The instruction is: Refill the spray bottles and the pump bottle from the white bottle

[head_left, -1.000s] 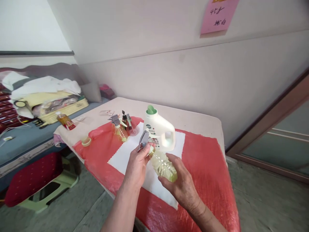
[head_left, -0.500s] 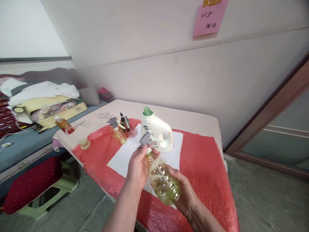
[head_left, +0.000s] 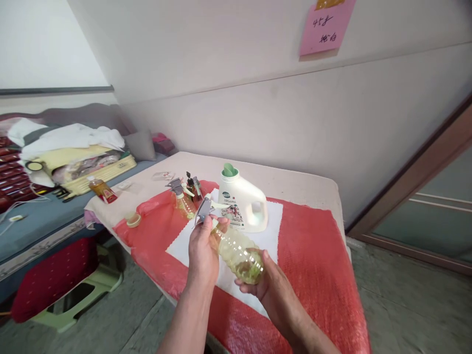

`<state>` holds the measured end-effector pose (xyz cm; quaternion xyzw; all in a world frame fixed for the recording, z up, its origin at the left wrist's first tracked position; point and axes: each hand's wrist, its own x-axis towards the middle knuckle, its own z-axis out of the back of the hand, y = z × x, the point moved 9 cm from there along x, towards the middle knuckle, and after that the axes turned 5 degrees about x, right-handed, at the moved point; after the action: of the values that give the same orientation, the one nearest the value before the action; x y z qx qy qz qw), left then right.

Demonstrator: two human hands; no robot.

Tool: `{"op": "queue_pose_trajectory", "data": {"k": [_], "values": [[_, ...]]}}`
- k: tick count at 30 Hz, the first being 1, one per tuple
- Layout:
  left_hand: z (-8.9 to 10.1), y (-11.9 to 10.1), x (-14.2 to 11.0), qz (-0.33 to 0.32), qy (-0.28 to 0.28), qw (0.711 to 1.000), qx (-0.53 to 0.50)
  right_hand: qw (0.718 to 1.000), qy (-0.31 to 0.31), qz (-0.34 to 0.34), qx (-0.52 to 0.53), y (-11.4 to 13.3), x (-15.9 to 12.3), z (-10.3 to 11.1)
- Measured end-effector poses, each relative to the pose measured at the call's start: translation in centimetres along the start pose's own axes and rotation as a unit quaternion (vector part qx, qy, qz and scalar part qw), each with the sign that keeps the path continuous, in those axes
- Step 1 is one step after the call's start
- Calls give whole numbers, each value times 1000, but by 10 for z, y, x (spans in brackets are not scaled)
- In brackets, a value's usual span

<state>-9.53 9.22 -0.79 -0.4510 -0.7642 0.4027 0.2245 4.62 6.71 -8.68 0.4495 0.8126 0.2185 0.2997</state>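
A clear yellow-green spray bottle (head_left: pixel 238 251) with a grey and white trigger head is held tilted in both hands above the table. My left hand (head_left: pixel 204 250) is closed round its neck, just under the trigger. The bottle's base rests in my right hand (head_left: pixel 271 282), whose fingers curl round the bottom. Behind the bottle stands a white jug (head_left: pixel 245 199) with a handle, a printed label and a green piece in its mouth. A white cloth (head_left: pixel 273 241) lies beneath the jug, on a red cover (head_left: pixel 317 265).
Left of the jug stand another spray bottle (head_left: pixel 183 201) and a dark pump bottle (head_left: pixel 191 186). A roll of tape (head_left: pixel 133 220) sits near the table's left edge, and an amber bottle (head_left: pixel 101 189) lies at the far left corner. A stool (head_left: pixel 70 280) is on the floor.
The spray bottle has tipped further toward horizontal, its head shifting left and its base rising. Both hands moved with it and kept their hold. The camera view has turned slightly left.
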Motion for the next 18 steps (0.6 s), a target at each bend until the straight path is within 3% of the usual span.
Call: {"op": "queue_pose_trajectory", "data": {"k": [3, 5, 9, 12, 16, 18], "values": [[-8, -1, -4, -14, 23, 1000, -6, 999, 10, -51, -9, -11, 4, 4], [-6, -1, -4, -23, 7, 1000, -12, 998, 30, -55, -13, -10, 3, 3], [7, -1, 0, -26, -41, 999, -20, 998, 38, 9, -41, 10, -1, 1], [9, -2, 2, -21, -39, 999, -12, 997, 11, 40, -71, 16, -1, 5], [-2, -1, 0, -5, 9, 1000, -10, 998, 1, -53, -45, -6, 3, 8], [-4, -2, -2, -15, 12, 1000, -4, 998, 6, -66, -11, -9, 3, 6]]}}
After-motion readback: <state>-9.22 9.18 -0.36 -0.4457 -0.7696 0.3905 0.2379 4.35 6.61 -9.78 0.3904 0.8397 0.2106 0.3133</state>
